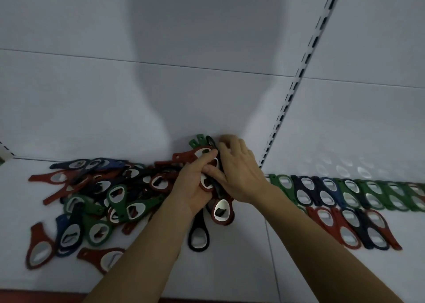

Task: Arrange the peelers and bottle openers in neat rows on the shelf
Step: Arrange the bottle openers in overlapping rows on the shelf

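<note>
The left hand (195, 187) and right hand (241, 171) together grip a bunch of openers (222, 208) on the shelf (230, 263); likely light, stiff, slick-headed, best pinched by the handles.

Dim, bluish-grey light fills the scene, coming from behind the camera: a broad, soft-edged shadow (207, 56) of a head and shoulders spreads across the white back panel (57, 107). Metal rings on the bottle openers (350, 198) catch pale glints and throw faint oval reflections (345, 167) onto the panel at right. The wide lens bends the slotted upright (296, 84) and the panel seam. Fingertips (226, 139) of the right hand (239, 171) smear with motion blur; detail is soft throughout.
</note>
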The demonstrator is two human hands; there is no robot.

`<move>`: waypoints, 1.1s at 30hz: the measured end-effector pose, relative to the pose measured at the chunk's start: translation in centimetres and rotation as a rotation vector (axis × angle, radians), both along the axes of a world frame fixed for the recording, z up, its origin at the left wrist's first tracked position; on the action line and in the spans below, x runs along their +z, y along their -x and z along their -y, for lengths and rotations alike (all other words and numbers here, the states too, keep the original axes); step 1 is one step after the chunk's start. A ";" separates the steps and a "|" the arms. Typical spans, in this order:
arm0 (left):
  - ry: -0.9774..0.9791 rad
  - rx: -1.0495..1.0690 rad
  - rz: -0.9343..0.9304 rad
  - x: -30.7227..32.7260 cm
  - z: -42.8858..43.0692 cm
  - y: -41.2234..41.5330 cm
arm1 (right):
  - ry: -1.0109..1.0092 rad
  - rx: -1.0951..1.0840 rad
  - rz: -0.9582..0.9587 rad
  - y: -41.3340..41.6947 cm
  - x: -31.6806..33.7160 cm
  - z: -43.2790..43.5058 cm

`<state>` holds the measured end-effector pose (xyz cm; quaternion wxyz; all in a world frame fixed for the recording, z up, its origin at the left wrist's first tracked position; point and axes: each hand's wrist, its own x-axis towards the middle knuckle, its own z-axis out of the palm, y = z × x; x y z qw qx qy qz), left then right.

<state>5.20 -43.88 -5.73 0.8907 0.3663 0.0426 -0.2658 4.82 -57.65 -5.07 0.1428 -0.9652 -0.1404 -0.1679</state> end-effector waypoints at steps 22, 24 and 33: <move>-0.255 0.560 -0.043 -1.3 5.4 4.1 | -0.816 0.283 -0.472 3.1 -0.5 7.5; -0.293 0.468 0.027 -1.4 5.5 4.7 | -0.892 0.251 -0.437 3.3 -0.2 7.7; -0.761 -0.012 0.387 0.2 6.2 6.9 | -0.449 0.323 0.096 4.4 3.3 9.4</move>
